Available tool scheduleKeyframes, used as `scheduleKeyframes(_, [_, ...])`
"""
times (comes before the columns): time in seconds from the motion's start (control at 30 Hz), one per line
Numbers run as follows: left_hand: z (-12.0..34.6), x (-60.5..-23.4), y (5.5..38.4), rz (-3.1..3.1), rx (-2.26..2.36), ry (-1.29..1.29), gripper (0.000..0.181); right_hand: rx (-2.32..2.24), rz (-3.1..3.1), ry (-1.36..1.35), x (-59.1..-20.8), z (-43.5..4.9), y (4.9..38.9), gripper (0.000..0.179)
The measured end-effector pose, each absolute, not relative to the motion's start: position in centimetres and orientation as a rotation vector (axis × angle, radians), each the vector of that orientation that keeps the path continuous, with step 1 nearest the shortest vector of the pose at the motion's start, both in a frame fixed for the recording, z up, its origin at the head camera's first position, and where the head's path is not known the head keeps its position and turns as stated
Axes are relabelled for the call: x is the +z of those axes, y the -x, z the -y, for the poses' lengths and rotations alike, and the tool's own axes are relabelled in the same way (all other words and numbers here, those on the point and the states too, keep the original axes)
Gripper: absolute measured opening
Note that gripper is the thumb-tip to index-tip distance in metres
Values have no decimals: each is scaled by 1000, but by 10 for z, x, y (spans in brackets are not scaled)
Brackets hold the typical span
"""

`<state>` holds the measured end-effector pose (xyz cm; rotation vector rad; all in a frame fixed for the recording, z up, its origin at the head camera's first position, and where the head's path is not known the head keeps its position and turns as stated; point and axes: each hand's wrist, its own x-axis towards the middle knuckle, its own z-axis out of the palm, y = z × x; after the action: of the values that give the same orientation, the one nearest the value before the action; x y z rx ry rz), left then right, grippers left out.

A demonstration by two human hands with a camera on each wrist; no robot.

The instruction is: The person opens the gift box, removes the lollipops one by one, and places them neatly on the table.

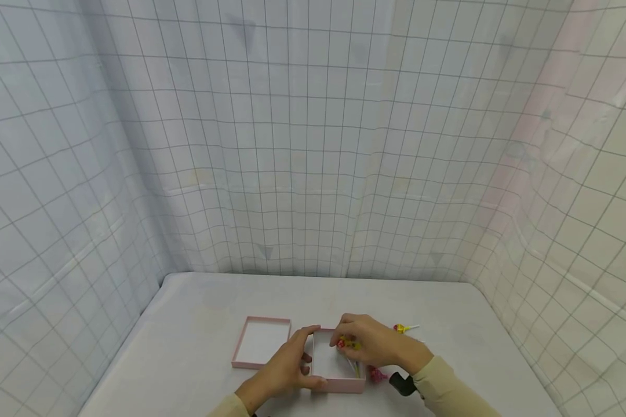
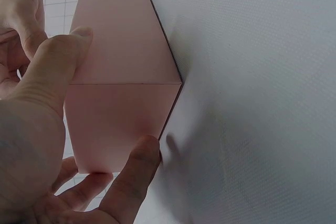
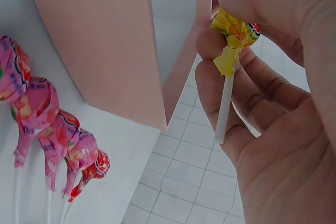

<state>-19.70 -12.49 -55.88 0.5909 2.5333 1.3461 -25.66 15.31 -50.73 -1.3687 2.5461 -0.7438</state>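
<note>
A pink open box (image 1: pixel 339 386) with a white inside stands on the table. My left hand (image 1: pixel 287 366) grips its left side, the thumb (image 2: pixel 55 59) on one wall and the fingers around the corner. Over the box, my right hand (image 1: pixel 372 339) pinches a lollipop (image 3: pixel 227 61) by its yellow-wrapped head between thumb and fingertips. Its white stick points back along the palm in the right wrist view. Thin sticks (image 1: pixel 355 368) show below the right hand, inside the box; that hand covers part of the interior.
Left of the box lies its shallow pink lid (image 1: pixel 262 343), inside facing up. Several pink and red lollipops (image 3: pixel 39 106) lie right of the box, and a yellow lollipop (image 1: pixel 400 328) lies behind the right forearm. White gridded curtains (image 1: pixel 313 174) surround the white-covered table (image 1: pixel 198 295).
</note>
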Motion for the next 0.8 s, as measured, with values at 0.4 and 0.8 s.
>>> scheduleKeyframes(0.4, [124,-561,200,-2537,1336,-580,115,-765,-2588,1310,-511,-170,259,24])
scheduleKeyframes(0.8, [123,-560,200,-2552,1324,-551,115,-780,-2630,1303,-514,-191,261,19])
